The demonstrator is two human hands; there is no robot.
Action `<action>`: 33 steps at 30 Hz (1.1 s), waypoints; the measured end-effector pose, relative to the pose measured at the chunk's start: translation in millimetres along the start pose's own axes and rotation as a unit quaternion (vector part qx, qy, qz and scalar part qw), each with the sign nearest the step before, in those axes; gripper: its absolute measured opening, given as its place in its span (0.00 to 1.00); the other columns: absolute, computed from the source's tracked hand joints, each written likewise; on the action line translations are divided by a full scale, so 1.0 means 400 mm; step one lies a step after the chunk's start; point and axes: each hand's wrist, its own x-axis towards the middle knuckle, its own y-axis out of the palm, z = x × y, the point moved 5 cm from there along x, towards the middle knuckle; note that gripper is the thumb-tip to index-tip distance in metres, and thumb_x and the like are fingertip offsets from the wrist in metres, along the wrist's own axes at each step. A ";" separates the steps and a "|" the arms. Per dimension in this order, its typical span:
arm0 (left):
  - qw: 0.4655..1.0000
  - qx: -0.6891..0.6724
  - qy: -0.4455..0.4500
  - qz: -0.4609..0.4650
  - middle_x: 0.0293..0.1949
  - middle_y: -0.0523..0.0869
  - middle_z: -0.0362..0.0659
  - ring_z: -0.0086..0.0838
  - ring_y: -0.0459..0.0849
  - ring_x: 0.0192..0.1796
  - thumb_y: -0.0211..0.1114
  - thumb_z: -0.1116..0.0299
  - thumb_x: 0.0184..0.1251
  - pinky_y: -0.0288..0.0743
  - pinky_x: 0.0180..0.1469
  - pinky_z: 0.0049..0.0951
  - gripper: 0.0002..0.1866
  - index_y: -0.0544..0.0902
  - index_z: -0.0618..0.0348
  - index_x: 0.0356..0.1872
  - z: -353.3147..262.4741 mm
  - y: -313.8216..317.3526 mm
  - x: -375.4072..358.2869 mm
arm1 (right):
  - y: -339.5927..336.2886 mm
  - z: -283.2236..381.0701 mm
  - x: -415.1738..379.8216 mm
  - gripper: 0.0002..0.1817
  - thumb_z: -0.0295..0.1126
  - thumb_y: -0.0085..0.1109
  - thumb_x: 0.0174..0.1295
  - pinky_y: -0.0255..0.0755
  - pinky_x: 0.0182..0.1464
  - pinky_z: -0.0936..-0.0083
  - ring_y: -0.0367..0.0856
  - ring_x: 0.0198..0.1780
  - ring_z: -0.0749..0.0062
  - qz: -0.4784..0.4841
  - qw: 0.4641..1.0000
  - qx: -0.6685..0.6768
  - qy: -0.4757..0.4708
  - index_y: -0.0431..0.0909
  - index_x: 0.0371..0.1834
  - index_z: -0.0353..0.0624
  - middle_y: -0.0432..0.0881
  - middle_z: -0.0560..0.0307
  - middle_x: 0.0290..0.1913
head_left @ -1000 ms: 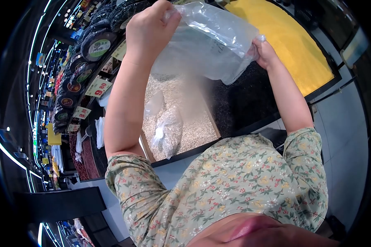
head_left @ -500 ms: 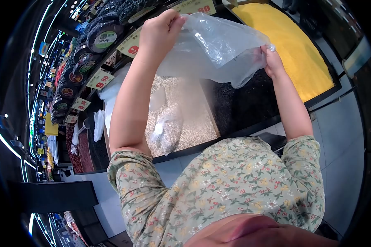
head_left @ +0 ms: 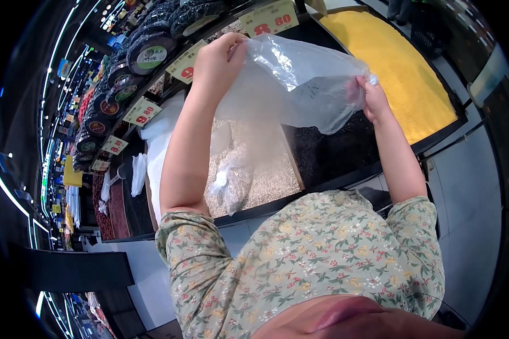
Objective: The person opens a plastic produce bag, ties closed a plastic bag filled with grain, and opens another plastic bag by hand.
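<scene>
A clear plastic bag (head_left: pixel 297 79) is stretched between my two hands, above the grain bins. My left hand (head_left: pixel 220 65) is closed on its upper left edge. At the bag's right end, my right hand (head_left: pixel 374 100) pinches the gathered plastic between thumb and fingers. Beneath the bag lie pale grains (head_left: pixel 271 175) and, further right, black grains (head_left: pixel 336 152). A knotted clear bag with contents (head_left: pixel 232 183) rests on the pale grains near the front edge.
Yellow grain (head_left: pixel 390 73) fills the bin at the right. Price signs (head_left: pixel 142 111) and round dark packages (head_left: pixel 147 55) line the upper left. A hanging white bag (head_left: pixel 138 174) is left of the pale bin. A person's legs (head_left: pixel 400 10) show at the top right.
My left hand and the bag's left part appear lower in view, and my right hand slightly lower. The bag's folds have changed shape. Both hands keep hold of it.
</scene>
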 end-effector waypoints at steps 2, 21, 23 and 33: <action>0.996 -0.077 -0.034 0.012 0.27 0.78 0.36 0.16 0.71 0.29 0.55 0.75 0.62 0.67 0.33 0.18 0.09 0.81 0.63 0.41 0.023 -0.002 -0.025 | 0.009 0.020 -0.040 0.11 0.30 0.46 0.65 0.74 0.40 0.73 0.77 0.38 0.72 -0.008 1.000 -0.001 0.007 0.70 0.49 0.41 0.78 0.57 0.37; 0.845 -0.439 -0.127 0.279 0.44 0.81 0.52 0.34 0.82 0.38 0.58 0.51 0.63 0.75 0.44 0.33 0.29 0.71 0.68 0.54 -0.099 0.192 -0.485 | 0.320 -0.033 -0.381 0.09 0.34 0.57 0.54 0.69 0.50 0.72 0.77 0.41 0.64 0.381 0.795 -0.469 -0.050 0.76 0.34 0.40 0.79 0.55 0.39; 0.851 -0.434 -0.102 0.277 0.43 0.81 0.53 0.35 0.82 0.38 0.59 0.53 0.62 0.75 0.43 0.33 0.28 0.71 0.68 0.54 -0.096 0.177 -0.500 | 0.338 -0.104 -0.401 0.17 0.34 0.60 0.54 0.67 0.54 0.73 0.75 0.47 0.65 0.388 0.705 -0.593 0.011 0.75 0.47 0.42 0.78 0.55 0.46; 0.945 -0.218 0.014 0.244 0.37 0.80 0.50 0.39 0.79 0.40 0.55 0.64 0.65 0.72 0.43 0.33 0.13 0.77 0.64 0.43 -0.023 0.250 -0.591 | 0.406 -0.122 -0.493 0.17 0.34 0.60 0.53 0.71 0.49 0.70 0.78 0.46 0.54 0.385 0.703 -0.588 0.103 0.75 0.45 0.38 0.79 0.48 0.47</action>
